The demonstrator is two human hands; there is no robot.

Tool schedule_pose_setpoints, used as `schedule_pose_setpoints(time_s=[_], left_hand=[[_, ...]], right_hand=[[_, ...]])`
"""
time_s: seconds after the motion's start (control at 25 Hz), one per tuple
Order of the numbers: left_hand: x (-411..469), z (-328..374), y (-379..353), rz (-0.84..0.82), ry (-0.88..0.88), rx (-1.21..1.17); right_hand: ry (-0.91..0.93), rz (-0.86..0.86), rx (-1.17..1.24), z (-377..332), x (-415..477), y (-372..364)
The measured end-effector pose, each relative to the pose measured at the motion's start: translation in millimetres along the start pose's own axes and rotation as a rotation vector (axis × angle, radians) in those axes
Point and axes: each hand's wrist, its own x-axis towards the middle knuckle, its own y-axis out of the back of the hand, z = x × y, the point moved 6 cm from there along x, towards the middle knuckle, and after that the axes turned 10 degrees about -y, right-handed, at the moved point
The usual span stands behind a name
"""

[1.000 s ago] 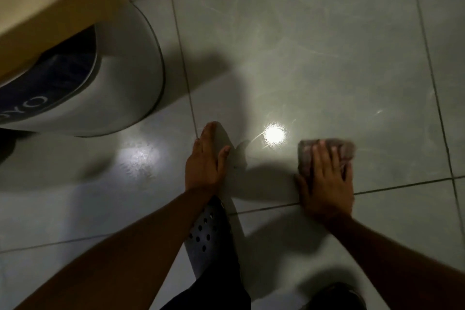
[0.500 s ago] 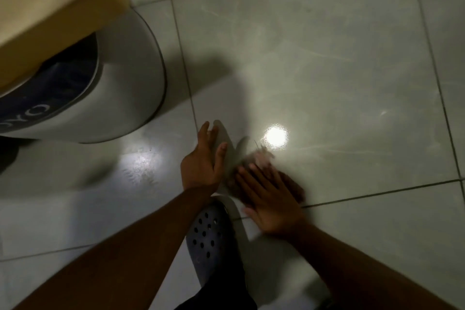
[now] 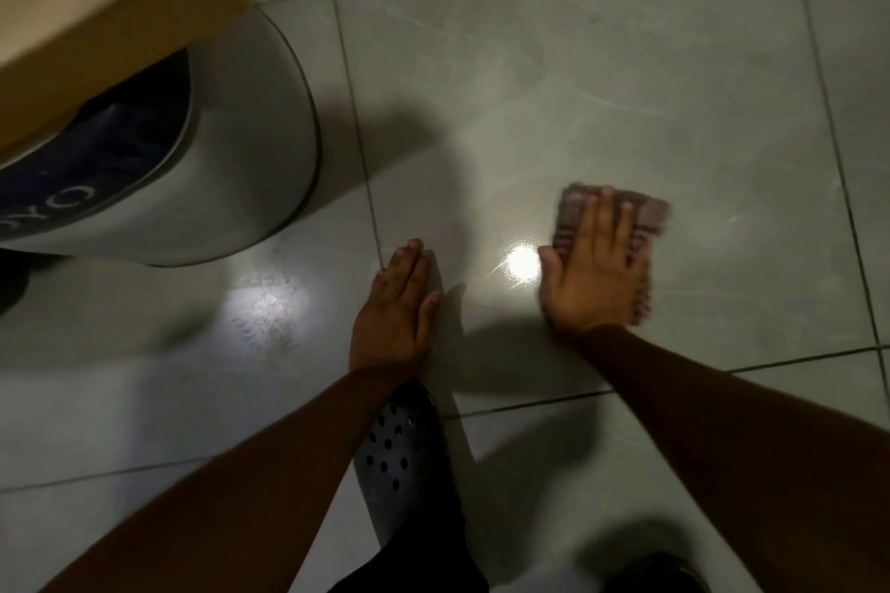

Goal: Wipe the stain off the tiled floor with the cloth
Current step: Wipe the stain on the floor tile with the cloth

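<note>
A brownish striped cloth [image 3: 650, 214] lies flat on the grey tiled floor [image 3: 530, 77], right of a bright light reflection [image 3: 522, 262]. My right hand [image 3: 595, 270] presses on the cloth with fingers spread, palm down. My left hand [image 3: 397, 308] rests flat on the floor by a grout line, fingers together, holding nothing. No stain can be made out on the dim glossy tiles.
A grey round appliance [image 3: 216, 169] with a dark panel stands at the left, under a tan cushioned edge [image 3: 96, 5]. A dark perforated clog [image 3: 399, 457] is below my left hand; another dark shoe [image 3: 655, 573] shows at the bottom right.
My right hand swept the cloth left toward my left hand, then back right and farther away. My left hand stayed planted on the floor.
</note>
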Motion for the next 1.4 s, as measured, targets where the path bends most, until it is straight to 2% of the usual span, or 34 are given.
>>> schedule_pose_setpoints(time_s=[0.08,0.16,0.28,0.36,0.48,0.56,0.64,0.72,0.8,0.88,0.96,1.04,1.16,1.28,1.4], left_hand=[[0.8,0.4,-2.5,0.005,0.013,-0.018],[0.6,1.4,-3.9,0.009,0.027,-0.033],[0.7,-0.3,-3.0,0.011,0.019,-0.031],[-0.1,0.2,-2.2,0.019,0.015,-0.046],[0.3,4.4,-3.6,0.028,0.033,-0.079],[0.1,8.1,-3.5,0.04,0.052,-0.096],[2.9,16.9,-5.2,0.036,0.09,-0.084],[9.4,34.4,-8.9,0.034,0.199,-0.035],[13.3,62.8,-11.6,0.048,0.36,-0.049],[9.6,91.3,-14.1,0.105,0.533,-0.165],[-1.2,112.1,-25.2,0.118,0.692,-0.333],[-9.9,133.6,-41.9,-0.004,0.796,-0.45],[-3.6,159.1,-62.9,-0.122,0.774,-0.467],[9.8,165.9,-71.6,-0.166,0.844,-0.475],[20.1,169.3,-62.7,-0.198,0.853,-0.537]], right_hand=[[0.158,0.008,0.011,-54.0,-18.6,-13.3],[0.362,-0.02,0.025,-73.1,-69.6,-35.6],[0.545,-0.08,0.006,-25.9,-153.1,-52.6],[0.54,-0.114,-0.015,35.8,-170.2,-47.1],[0.293,-0.117,-0.075,103.0,-118.6,-27.4],[0.097,-0.046,-0.057,89.0,-70.3,-14.8],[0.026,-0.012,-0.008,35.3,-39.4,-10.1],[0.176,-0.019,0.0,-26.3,-40.5,-20.0],[0.393,-0.078,-0.065,-56.8,-72.8,-32.7],[0.516,-0.147,-0.15,-43.7,-102.7,-35.5],[0.525,-0.176,-0.164,-9.0,-111.5,-20.8],[0.414,-0.204,-0.167,28.2,-105.4,-0.6],[0.05,-0.168,-0.058,58.8,-88.8,28.0],[-0.499,-0.253,0.391,72.4,-83.5,32.6],[-0.828,-0.472,0.748,69.7,-82.8,30.5]])
